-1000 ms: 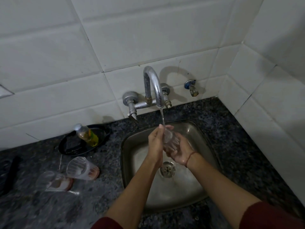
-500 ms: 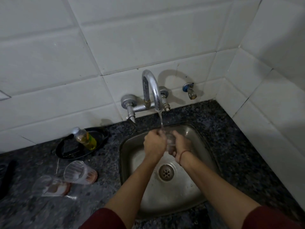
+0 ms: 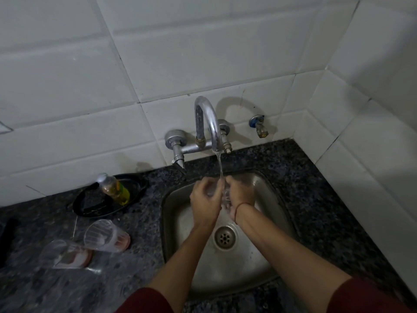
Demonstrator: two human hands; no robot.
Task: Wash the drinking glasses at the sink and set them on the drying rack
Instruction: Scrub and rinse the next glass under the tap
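As water runs from the curved faucet in a thin stream, a person's left hand and right hand close together over the steel sink, fingers of both curled in a grip around one clear drinking glass. The glass sits between the palms, directly under the stream and above the drain. It is largely hidden, so which way its mouth points cannot be told. A red thread circles the right wrist.

Three glasses are in view in all. Besides the one held, a far glass and a near glass lie on their sides on the dark speckled counter left of the sink, just beside each other. Each has its long axis running roughly left to right, mouth to the left and reddish base to the right.

Farther back on the left, one soap bottle of yellow liquid leans in a black tray. One small wall tap sits right of the faucet.
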